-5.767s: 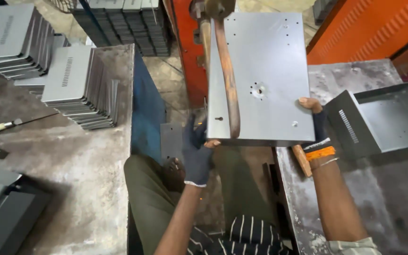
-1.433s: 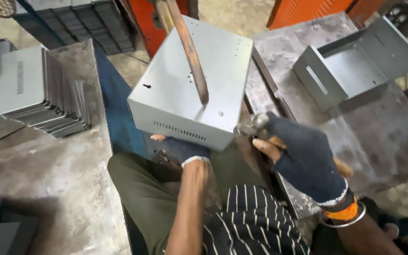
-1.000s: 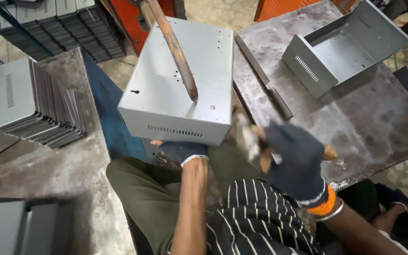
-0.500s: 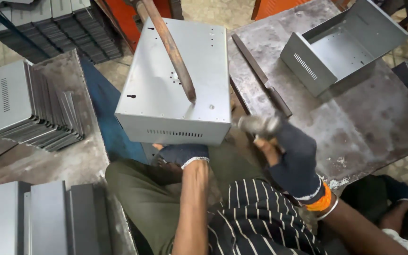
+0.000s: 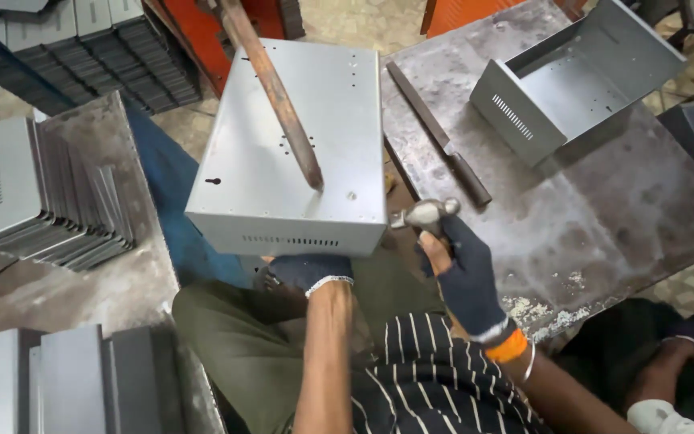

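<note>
A grey sheet-metal box (image 5: 299,128) with vent slots and small holes lies in front of me, over my lap. A rusty metal bar (image 5: 275,88) comes down from above and its tip presses on the box's top face. My left hand (image 5: 308,269), in a dark glove, holds the box's near bottom edge from underneath. My right hand (image 5: 459,269), also gloved, is shut on a hammer (image 5: 426,215) whose steel head sits just right of the box's near right corner.
A worn metal bench (image 5: 604,209) on the right carries an open grey enclosure (image 5: 580,80) and a long flat file (image 5: 443,149). Stacks of grey panels (image 5: 34,193) lie on the left table, more at the lower left (image 5: 66,386). Another person's arm (image 5: 676,370) shows lower right.
The hammer was raised in my right hand a second ago and has come down beside the box's near right corner. The box has stayed under the bar, held by my left hand.
</note>
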